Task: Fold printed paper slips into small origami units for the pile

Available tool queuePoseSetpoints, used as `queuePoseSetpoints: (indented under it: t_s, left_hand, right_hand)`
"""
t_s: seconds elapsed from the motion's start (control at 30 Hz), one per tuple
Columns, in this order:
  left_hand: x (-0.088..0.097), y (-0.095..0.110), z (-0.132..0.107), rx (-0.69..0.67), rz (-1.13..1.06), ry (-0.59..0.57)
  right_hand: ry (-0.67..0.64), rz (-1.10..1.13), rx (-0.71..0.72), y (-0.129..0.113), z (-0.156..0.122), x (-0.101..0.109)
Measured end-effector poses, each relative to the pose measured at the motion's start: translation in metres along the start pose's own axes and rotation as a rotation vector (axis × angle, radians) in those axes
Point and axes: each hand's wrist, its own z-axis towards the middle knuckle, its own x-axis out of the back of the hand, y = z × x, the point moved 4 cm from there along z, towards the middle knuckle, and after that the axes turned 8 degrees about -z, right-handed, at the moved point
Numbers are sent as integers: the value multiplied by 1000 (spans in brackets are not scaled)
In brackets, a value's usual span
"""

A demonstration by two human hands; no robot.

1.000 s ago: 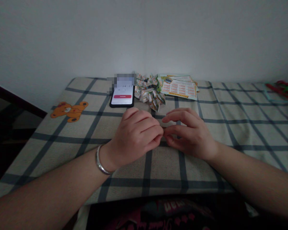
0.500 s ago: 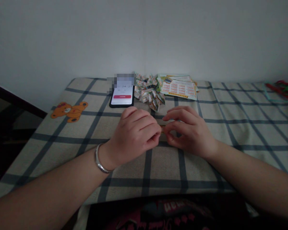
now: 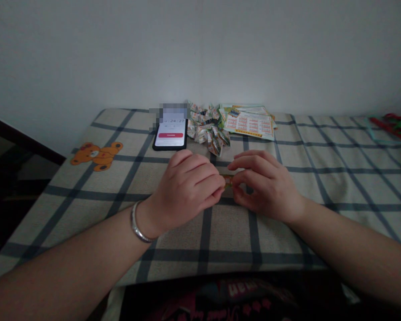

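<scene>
My left hand point(image 3: 187, 187) and my right hand point(image 3: 265, 185) rest close together on a checked cloth point(image 3: 220, 227). Both are curled, fingertips pinching a small folded piece of printed paper point(image 3: 227, 180) between them. Only a sliver of that paper shows; the rest is hidden by my fingers. A silver bangle point(image 3: 137, 225) circles my left wrist.
Beyond my hands lie a lit phone point(image 3: 171, 133), a heap of small folded paper pieces point(image 3: 207, 128) and a stack of printed sheets point(image 3: 249, 121), all near the wall. A bear print point(image 3: 95, 154) marks the cloth at left. Red and green items point(image 3: 396, 125) lie far right.
My fingertips have drawn slightly apart, and a bit of the small paper now shows between them. The hands stay in place.
</scene>
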Motion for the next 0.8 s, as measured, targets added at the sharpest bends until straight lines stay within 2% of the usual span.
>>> queuePoseSetpoints:
  t_s: [0.17, 0.33, 0.47, 0.6, 0.8]
  left_hand:
    - [-1, -3, -1, 22, -26, 2]
    - [-4, -4, -2, 28, -45, -20]
    - [-5, -12, -5, 138, -37, -32]
    - [-6, -24, -10, 245, -34, -83]
    - [-11, -34, -15, 311, -46, -162]
  right_hand:
    - [-29, -7, -61, 2, 0, -2]
    - [-57, -10, -55, 4, -1, -6]
    - [-77, -42, -88, 12, -3, -8]
    - [-154, -49, -179, 22, -6, -11]
    - [-228, -72, -252, 33, -10, -10]
